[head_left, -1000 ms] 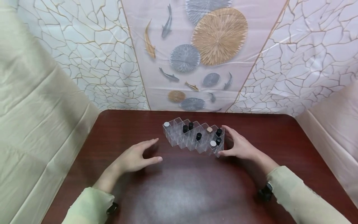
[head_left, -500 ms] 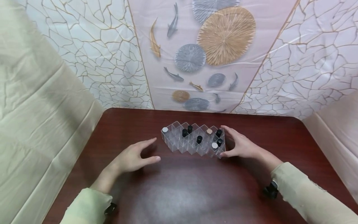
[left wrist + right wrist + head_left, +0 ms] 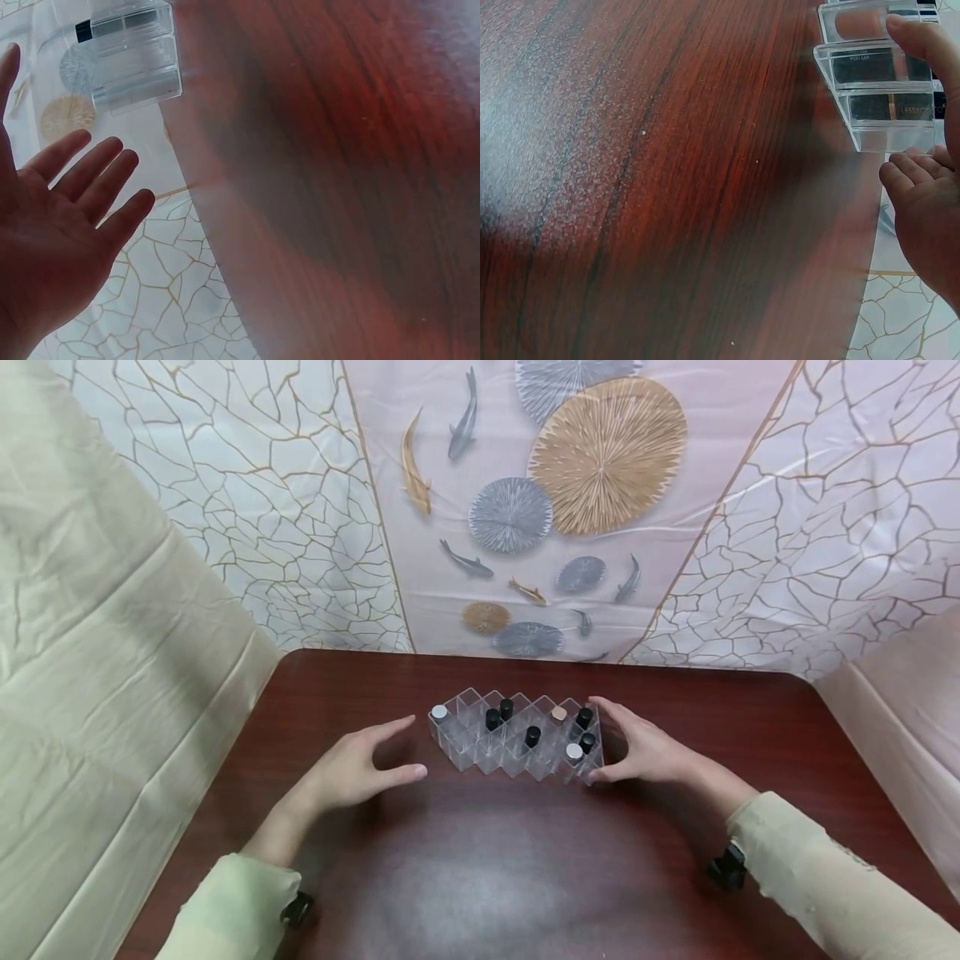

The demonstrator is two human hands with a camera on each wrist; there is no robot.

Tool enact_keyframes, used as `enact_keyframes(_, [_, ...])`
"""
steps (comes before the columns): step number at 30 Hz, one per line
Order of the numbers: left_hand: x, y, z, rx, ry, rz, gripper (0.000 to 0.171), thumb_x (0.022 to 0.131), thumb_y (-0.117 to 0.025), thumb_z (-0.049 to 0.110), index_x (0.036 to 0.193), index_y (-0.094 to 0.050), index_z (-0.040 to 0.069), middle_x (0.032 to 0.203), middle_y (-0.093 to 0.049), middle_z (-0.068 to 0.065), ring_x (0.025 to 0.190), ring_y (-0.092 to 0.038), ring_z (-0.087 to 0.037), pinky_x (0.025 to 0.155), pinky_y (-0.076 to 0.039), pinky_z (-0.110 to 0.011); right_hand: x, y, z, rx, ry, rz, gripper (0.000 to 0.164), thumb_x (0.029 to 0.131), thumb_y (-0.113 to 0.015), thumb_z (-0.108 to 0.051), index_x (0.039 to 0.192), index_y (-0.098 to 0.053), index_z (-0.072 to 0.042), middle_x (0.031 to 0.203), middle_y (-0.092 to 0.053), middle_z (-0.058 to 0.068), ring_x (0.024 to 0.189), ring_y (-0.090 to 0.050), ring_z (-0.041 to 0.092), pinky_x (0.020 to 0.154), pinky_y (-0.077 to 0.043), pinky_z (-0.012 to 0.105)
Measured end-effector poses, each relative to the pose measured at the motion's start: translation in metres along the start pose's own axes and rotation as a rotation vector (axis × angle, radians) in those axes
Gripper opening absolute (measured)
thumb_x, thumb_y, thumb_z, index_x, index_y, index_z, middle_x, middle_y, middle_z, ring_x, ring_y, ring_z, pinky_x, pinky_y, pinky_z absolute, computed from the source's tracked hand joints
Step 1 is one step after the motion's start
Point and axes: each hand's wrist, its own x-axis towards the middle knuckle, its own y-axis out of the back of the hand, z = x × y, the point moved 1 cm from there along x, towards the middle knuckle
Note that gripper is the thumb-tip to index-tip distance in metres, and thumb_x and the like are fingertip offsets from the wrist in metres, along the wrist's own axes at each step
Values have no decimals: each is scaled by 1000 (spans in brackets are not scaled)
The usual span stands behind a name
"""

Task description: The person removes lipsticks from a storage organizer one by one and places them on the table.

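A clear plastic organizer (image 3: 480,745) with diamond-shaped compartments stands on the table. Small capped cosmetic tubes sit in some compartments: several with black caps (image 3: 532,736), a white cap (image 3: 439,713) at the left end, another white cap (image 3: 574,752) near the right front, and one tan cap (image 3: 558,714). My right hand (image 3: 647,752) holds the organizer's right end, thumb at the front corner, fingers around the back. In the right wrist view the thumb (image 3: 915,34) lies against its clear wall. Just left of the organizer, my left hand (image 3: 351,773) hovers with fingers extended, touching nothing.
The dark red-brown table (image 3: 472,877) has a glossy top. A patterned backdrop (image 3: 510,568) rises behind its far edge, and pale cloth (image 3: 135,635) hangs along the left side.
The organizer's left end has swung toward me, so it lies less slanted, with my right hand still on it. My left hand has shifted slightly farther from me. The head view has shifted a little.
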Motion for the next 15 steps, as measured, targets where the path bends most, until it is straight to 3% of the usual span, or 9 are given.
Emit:
enact_keyframes(11, [17,3,2,-42,-10,47,84,88,-84,55,158,-55,17,158,-58,-1,148,-52,-26,121,-42,-53,-4,-1,-2,22,-23,-3,124,76,-100,-28,167,-22,3,167,-36,28,151,-43,43,110,-26,7])
enact_keyframes(15, [21,3,4,-56,-12,54,84,88,-85,55,157,-56,18,157,-58,0,148,-52,-25,120,-42,-52,-6,-2,-4,52,-35,-7,126,77,-99,-26,168,-17,4,169,-32,29,153,-39,44,117,-29,16])
